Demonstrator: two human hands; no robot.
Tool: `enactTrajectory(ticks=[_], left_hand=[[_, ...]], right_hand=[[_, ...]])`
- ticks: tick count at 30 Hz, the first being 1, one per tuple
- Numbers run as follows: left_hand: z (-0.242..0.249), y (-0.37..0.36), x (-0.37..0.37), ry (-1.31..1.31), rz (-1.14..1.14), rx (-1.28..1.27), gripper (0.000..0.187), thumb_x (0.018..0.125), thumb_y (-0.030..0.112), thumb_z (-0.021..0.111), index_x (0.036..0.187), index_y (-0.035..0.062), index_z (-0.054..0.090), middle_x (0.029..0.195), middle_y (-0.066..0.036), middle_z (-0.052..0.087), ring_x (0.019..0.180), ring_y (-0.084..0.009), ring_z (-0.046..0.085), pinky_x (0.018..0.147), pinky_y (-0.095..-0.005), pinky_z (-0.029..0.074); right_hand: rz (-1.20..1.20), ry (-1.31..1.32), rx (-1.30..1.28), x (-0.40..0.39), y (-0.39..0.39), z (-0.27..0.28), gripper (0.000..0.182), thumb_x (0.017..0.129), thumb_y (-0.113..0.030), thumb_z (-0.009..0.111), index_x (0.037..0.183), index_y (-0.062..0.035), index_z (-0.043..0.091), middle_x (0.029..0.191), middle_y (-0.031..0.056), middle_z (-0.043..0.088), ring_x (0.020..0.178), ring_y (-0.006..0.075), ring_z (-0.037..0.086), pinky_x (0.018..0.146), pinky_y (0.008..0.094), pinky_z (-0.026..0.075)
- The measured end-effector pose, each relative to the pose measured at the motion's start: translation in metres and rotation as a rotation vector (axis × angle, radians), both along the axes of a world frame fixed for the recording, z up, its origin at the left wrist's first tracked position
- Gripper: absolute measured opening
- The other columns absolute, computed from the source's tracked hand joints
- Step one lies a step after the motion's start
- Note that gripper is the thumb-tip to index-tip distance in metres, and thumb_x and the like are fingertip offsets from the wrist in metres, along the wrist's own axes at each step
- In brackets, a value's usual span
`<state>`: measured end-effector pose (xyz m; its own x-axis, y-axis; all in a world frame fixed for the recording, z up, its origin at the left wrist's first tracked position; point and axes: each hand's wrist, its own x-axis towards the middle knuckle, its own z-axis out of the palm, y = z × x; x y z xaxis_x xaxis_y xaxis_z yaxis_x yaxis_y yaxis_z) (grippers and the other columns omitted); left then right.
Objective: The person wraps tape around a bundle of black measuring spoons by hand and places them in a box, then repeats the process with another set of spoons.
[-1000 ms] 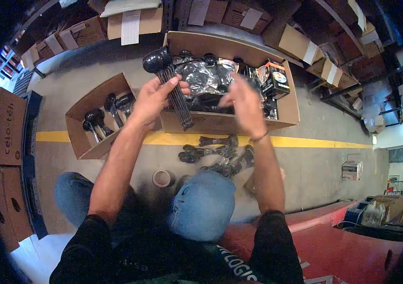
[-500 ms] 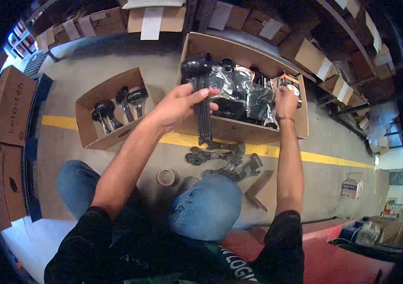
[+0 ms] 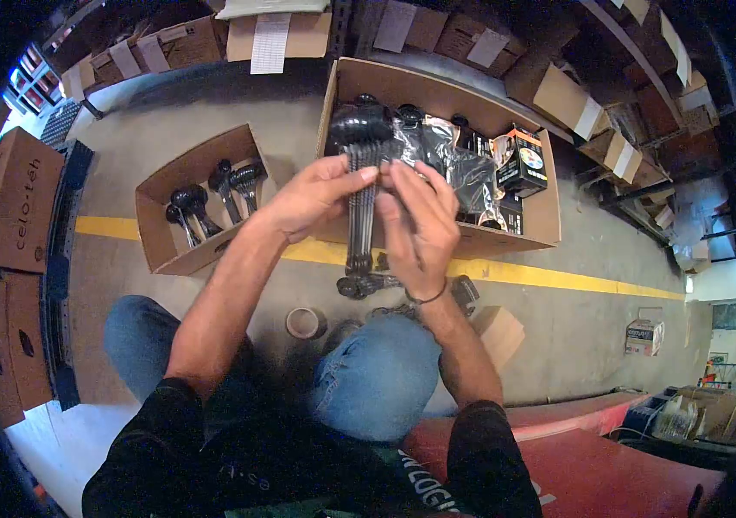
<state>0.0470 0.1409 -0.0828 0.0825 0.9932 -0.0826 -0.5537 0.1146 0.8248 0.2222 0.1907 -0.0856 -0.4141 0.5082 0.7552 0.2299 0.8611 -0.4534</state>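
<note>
My left hand (image 3: 316,200) grips a stack of black ladles (image 3: 361,226) by the upper part of the handles, bowls up and handles hanging down. My right hand (image 3: 424,226) has its fingertips closed at the right side of the handles, close to my left thumb; its grip is partly hidden. Behind both hands stands a large cardboard box (image 3: 549,226). It contains plastic-wrapped black utensils (image 3: 472,181) and a black printed carton (image 3: 523,162). To the left, a smaller cardboard box (image 3: 156,237) holds several black utensils (image 3: 191,203).
On the floor by my knee lie a roll of tape (image 3: 305,323), wrapped black utensils (image 3: 364,285) and a cardboard piece (image 3: 498,332). Shelves with cartons (image 3: 567,99) run along the back and right. Stacked brown boxes (image 3: 18,198) stand at far left.
My right hand has left the printed carton in the large box and come left to the ladles. My left hand, still gripping them, has shifted slightly left.
</note>
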Motion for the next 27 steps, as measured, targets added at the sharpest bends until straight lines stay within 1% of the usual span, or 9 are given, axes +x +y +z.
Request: enactTrajectory(ticks=[5,8,11,12,15,17,19,24,27], left_hand=[[-0.005,0.001,-0.017,0.022,0.105,-0.094,0.028,0.102,0.023,0.058,0.119,0.0021,0.063,0.109,-0.007,0.07,0.098,-0.0155,0.068,0.091,-0.0328,0.055],[-0.014,0.005,-0.026,0.079,0.108,-0.125,0.025,0.102,0.022,0.058,0.117,0.003,0.063,0.106,-0.006,0.071,0.096,-0.0151,0.069,0.088,-0.0329,0.056],[-0.018,0.007,-0.023,0.121,0.118,-0.122,0.023,0.102,0.022,0.059,0.115,0.0041,0.064,0.103,-0.006,0.071,0.094,-0.0149,0.069,0.084,-0.0312,0.056],[-0.013,0.008,-0.02,0.203,0.112,-0.147,0.023,0.102,0.023,0.059,0.113,0.0036,0.064,0.104,-0.006,0.072,0.093,-0.015,0.07,0.083,-0.0305,0.057],[-0.014,0.011,-0.017,0.229,0.175,-0.161,0.024,0.102,0.023,0.058,0.113,0.003,0.064,0.104,-0.007,0.072,0.095,-0.0155,0.07,0.084,-0.0302,0.057],[-0.008,0.008,-0.018,0.227,0.213,-0.175,0.024,0.102,0.023,0.059,0.113,0.0022,0.063,0.101,-0.007,0.072,0.091,-0.015,0.069,0.083,-0.029,0.056],[-0.006,0.008,-0.021,0.182,0.236,-0.138,0.024,0.102,0.023,0.06,0.113,0.002,0.063,0.1,-0.007,0.071,0.089,-0.0146,0.069,0.082,-0.0287,0.056],[-0.005,0.011,-0.022,0.172,0.233,-0.142,0.025,0.101,0.024,0.06,0.113,0.0022,0.063,0.097,-0.006,0.07,0.087,-0.0134,0.067,0.082,-0.0288,0.056],[-0.005,0.012,-0.018,0.173,0.196,-0.129,0.025,0.101,0.024,0.06,0.114,0.0025,0.063,0.096,-0.005,0.07,0.086,-0.0127,0.067,0.081,-0.0282,0.055]], right_hand=[[0.1,-0.406,-0.008,-0.006,0.004,0.007,0.075,0.087,-0.052,0.069,0.144,-0.0072,0.051,0.16,0.024,0.026,0.144,0.0491,0.024,0.116,0.0582,0.017],[0.39,-0.679,-0.211,0.005,0.016,0.02,0.109,0.078,-0.044,0.076,0.16,-0.0085,0.013,0.164,0.0258,0.008,0.15,0.0517,0.004,0.119,0.063,0.005],[0.766,-0.677,-0.372,0.017,0.055,0.01,0.106,0.078,-0.029,0.073,0.161,-0.0095,0.008,0.165,0.0245,0.01,0.151,0.047,0.009,0.121,0.0574,0.008],[0.844,-0.582,-0.348,0.02,0.068,0.014,0.102,0.074,-0.022,0.073,0.159,-0.0069,0.019,0.161,0.0224,0.026,0.149,0.0327,0.027,0.123,0.0457,0.016],[0.369,-0.319,-1.105,0.054,0.13,0.02,0.041,0.09,-0.006,0.067,0.131,-0.004,0.06,0.114,0.0091,0.071,0.102,0.018,0.069,0.085,0.0317,0.057],[-0.154,-0.932,-0.44,0.105,0.199,-0.014,0.041,0.082,-0.03,0.078,0.104,0.0038,0.069,0.102,0.0161,0.074,0.094,0.0257,0.072,0.083,0.0358,0.057],[-0.342,-1.703,-0.584,0.139,0.231,-0.047,0.049,0.066,-0.042,0.083,0.091,-0.0002,0.073,0.1,0.0157,0.074,0.095,0.0283,0.071,0.086,0.0395,0.055],[-0.054,-1.478,-0.7,0.177,0.227,-0.075,0.025,0.084,-0.025,0.073,0.092,-0.0022,0.075,0.084,0.0132,0.075,0.079,0.0218,0.069,0.075,0.0361,0.053],[-0.231,-0.791,-0.676,0.167,0.201,-0.035,0.016,0.087,-0.012,0.066,0.097,-0.0014,0.074,0.086,0.0157,0.074,0.079,0.0225,0.069,0.075,0.036,0.053]])
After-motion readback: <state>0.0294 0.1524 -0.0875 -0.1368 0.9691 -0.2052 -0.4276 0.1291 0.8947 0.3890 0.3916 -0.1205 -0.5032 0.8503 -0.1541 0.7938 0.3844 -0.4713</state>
